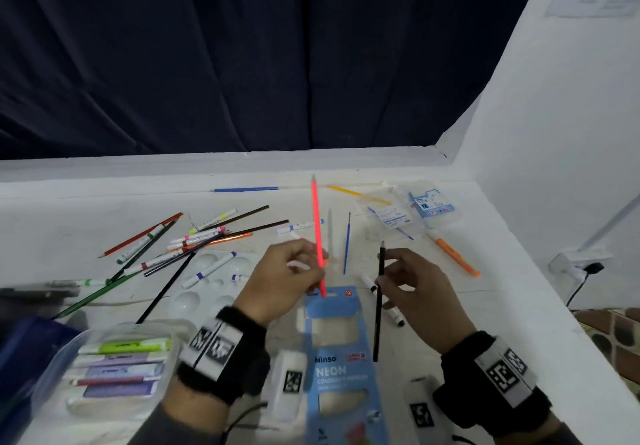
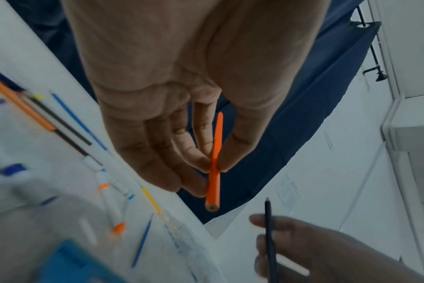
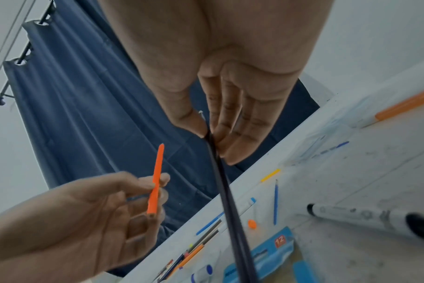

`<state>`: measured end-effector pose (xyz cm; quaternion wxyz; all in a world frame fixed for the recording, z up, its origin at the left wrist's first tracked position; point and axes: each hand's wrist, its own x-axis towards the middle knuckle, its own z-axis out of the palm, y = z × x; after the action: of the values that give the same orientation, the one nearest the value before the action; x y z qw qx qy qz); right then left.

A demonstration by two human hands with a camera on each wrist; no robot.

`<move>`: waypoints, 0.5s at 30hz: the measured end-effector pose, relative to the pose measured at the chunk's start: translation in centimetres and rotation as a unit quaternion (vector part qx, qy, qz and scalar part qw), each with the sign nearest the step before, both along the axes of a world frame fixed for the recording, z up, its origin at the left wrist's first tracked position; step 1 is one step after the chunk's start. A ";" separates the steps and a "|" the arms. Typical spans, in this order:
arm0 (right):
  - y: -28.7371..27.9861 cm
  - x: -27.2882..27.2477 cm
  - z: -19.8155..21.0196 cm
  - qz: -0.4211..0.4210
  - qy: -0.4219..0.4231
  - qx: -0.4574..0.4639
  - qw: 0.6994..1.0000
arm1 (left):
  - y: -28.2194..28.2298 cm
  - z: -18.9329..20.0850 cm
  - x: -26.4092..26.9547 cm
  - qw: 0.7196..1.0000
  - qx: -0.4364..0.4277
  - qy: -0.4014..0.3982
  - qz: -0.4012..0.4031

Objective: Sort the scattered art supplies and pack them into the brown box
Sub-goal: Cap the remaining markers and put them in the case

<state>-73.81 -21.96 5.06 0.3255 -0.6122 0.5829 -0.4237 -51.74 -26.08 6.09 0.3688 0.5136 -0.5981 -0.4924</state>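
Fingers of the left hand point(image 1: 284, 278): thumb and first fingertips point(image 2: 201, 160) pinch the neon orange pencil point(image 1: 318, 233) low on its shaft; remaining fingers loosely curled beneath; the pencil stands nearly upright, point toward 12 o'clock, blunt end at 6 o'clock just over the top edge of the blue pencil pack point(image 1: 341, 358); in the left wrist view most of the shaft rises above the pinch and a short length hangs below it.

Fingers of the right hand point(image 1: 420, 292): thumb and forefinger point(image 3: 218, 122) pinch the black pencil point(image 1: 379, 301) near its upper end; other fingers lie straight alongside; the pencil hangs close to vertical, tip at 12 o'clock, long remainder running toward 6 o'clock, just beside the pack's right edge and clear of the table point(image 1: 467, 309).

Blue pencil pack: flat on the white table between the two hands, at 6 o'clock from the orange pencil; marked "NEON" and "12".

Loose pencils and markers point(image 1: 194, 236): crossed heap at 10 o'clock from the left hand; white paint palette point(image 1: 207, 282) beside it, a purple-capped marker lying on it.

Clear tray of paint tubes point(image 1: 117, 368): at 8 o'clock from the left hand.

Orange marker point(image 1: 453, 254), thin blue brush point(image 1: 347, 243) and clear marker packets point(image 1: 412, 212): between 12 and 2 o'clock from the right hand.

Brown box: cannot tell where it is from these views.
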 end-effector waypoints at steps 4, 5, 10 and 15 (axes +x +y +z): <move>0.7 1.6 -0.5 -0.011 -0.051 -0.001 0.999 | 3.4 -2.3 2.1 0.999 -0.030 -0.008 -0.010; 0.8 1.9 -0.6 -0.012 -0.066 -0.003 0.998 | 3.7 -3.0 2.4 0.999 -0.033 -0.019 -0.015; 0.7 3.2 -1.1 -0.004 -0.076 0.018 0.997 | 4.5 -5.2 3.0 0.999 -0.025 -0.020 -0.041; -0.6 3.9 -1.7 0.037 -0.003 0.052 0.998 | 4.3 -5.4 2.2 0.997 -0.012 -0.058 -0.042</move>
<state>-69.89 -22.59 3.34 0.3746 -0.6140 0.5801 -0.3823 -49.52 -21.77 0.72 0.3186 0.5111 -0.6452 -0.4702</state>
